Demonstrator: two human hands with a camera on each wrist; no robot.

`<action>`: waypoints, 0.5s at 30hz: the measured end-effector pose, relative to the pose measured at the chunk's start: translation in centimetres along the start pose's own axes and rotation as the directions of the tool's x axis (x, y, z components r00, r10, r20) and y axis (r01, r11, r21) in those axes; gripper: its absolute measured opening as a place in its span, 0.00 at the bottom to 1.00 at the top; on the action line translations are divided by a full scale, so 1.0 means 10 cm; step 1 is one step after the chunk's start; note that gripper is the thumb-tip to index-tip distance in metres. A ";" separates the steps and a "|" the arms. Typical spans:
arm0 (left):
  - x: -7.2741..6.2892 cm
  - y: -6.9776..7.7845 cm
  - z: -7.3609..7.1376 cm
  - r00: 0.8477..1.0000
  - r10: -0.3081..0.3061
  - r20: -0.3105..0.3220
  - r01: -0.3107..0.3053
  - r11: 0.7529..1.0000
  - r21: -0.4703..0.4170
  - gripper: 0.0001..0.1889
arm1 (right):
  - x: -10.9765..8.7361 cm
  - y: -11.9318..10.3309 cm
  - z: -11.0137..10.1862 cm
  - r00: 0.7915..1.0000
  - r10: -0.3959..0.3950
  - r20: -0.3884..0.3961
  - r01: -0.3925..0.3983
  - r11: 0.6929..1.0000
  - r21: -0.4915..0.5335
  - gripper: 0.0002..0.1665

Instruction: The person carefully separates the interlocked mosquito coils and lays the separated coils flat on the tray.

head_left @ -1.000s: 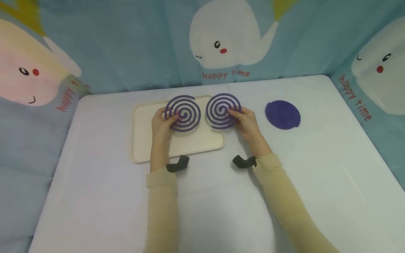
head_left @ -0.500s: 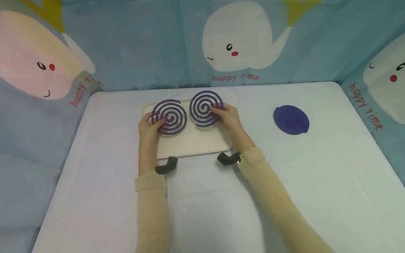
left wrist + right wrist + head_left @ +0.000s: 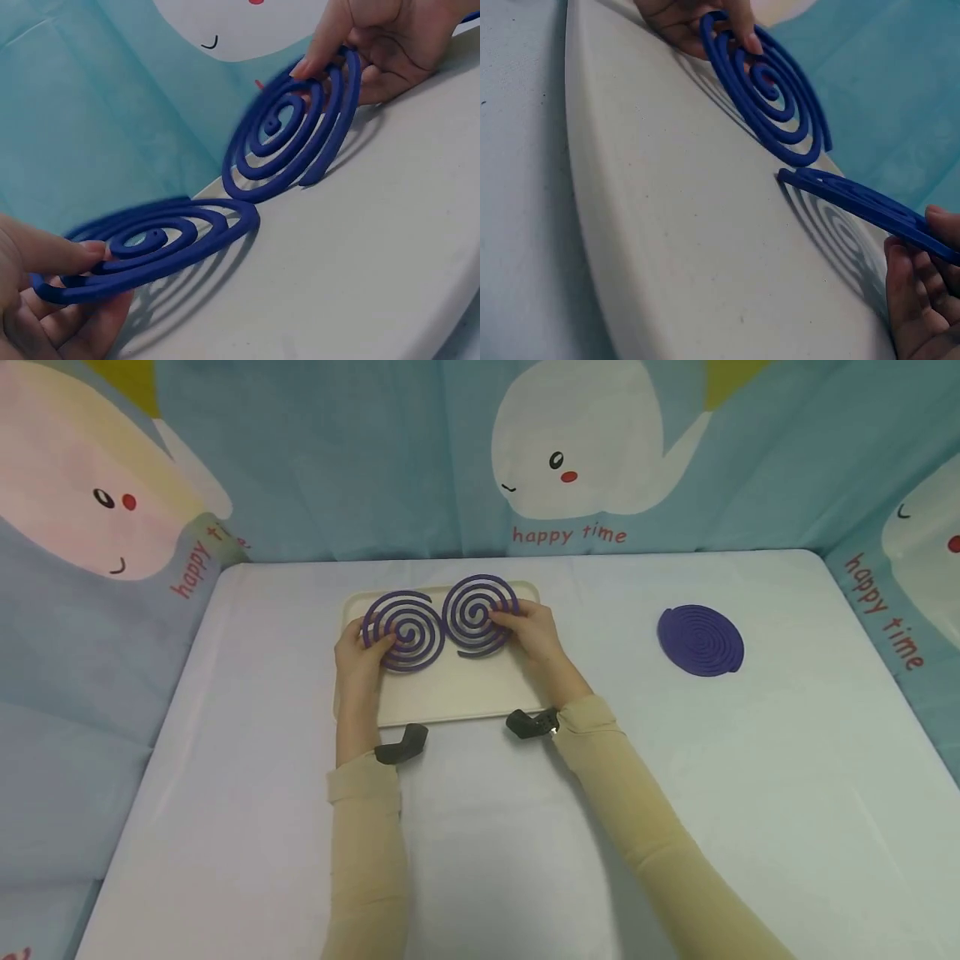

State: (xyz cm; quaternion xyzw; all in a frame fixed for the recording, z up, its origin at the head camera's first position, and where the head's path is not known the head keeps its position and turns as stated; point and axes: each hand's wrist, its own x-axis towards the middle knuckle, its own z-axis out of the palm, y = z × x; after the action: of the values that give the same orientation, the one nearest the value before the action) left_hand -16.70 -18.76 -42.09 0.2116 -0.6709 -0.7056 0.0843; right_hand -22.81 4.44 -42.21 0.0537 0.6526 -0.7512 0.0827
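Note:
My left hand (image 3: pixel 357 660) pinches a purple-blue mosquito coil (image 3: pixel 407 633), thumb on top and fingers beneath. Another single coil (image 3: pixel 476 614) is pinched the same way by my right hand (image 3: pixel 538 633). Both spirals are held over the cream tray (image 3: pixel 435 693), their neighbouring rims touching or nearly so. In the left wrist view the left coil (image 3: pixel 184 259) lies fairly flat, while the right coil (image 3: pixel 324 159) is tilted up more steeply. Shadows of the coils fall on the tray. Parts of the fingers are hidden under the coils.
A tightly wound mosquito coil (image 3: pixel 701 641) with no open gaps lies on the white table (image 3: pixel 750 793), right of the tray. Behind the table hangs a blue curtain (image 3: pixel 375 460) with whale prints. Dark wrist devices (image 3: pixel 402 745) sit at both cuffs.
Both hands have shifted over the tray, the right one moving left from the tray's right end. The gap between the two coils has closed. The head view has also shifted.

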 end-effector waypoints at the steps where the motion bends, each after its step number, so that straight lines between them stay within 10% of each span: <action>1: 0.00 0.00 -0.01 1.000 -0.003 0.003 0.003 1.000 0.013 0.25 | 0.01 0.00 -0.01 1.000 0.009 0.005 -0.009 1.000 -0.003 0.05; 15: -0.02 0.02 -0.08 1.000 -0.021 0.018 0.020 0.999 0.045 0.31 | -0.02 0.01 -0.10 0.996 0.076 0.049 -0.076 0.997 -0.003 0.34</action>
State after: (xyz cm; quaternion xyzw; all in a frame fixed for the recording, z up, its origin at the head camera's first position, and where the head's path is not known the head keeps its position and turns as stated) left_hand -16.24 -19.45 -41.89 0.2137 -0.6850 -0.6934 0.0660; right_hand -22.58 5.42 -42.38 0.0597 0.6485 -0.7481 0.1273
